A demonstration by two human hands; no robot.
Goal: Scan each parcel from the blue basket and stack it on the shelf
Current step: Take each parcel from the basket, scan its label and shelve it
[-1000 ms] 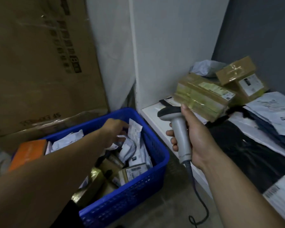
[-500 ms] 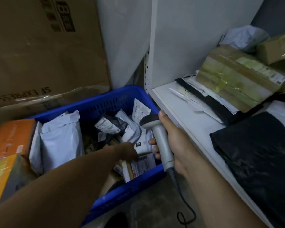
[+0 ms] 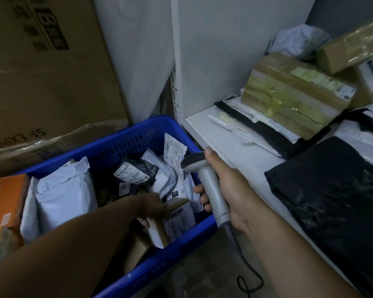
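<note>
My left hand point(image 3: 152, 208) grips a labelled box point(image 3: 178, 220) in the blue basket point(image 3: 166, 262), my right hand point(image 3: 230, 190) holds the scanner point(image 3: 205, 181); lifted one-handed, it may slip.

1. We read "SF EXPRE", upside down, on the cardboard box point(image 3: 52, 93).
2. We read "010" on a black tag on a white parcel point(image 3: 182, 187) in the blue basket point(image 3: 159, 265).
3. Other labels are too blurred for us.

The left arm point(image 3: 69, 250) and left hand point(image 3: 150, 204) are bare. The right arm point(image 3: 293, 244) and right hand point(image 3: 230, 188) are bare too.
</note>
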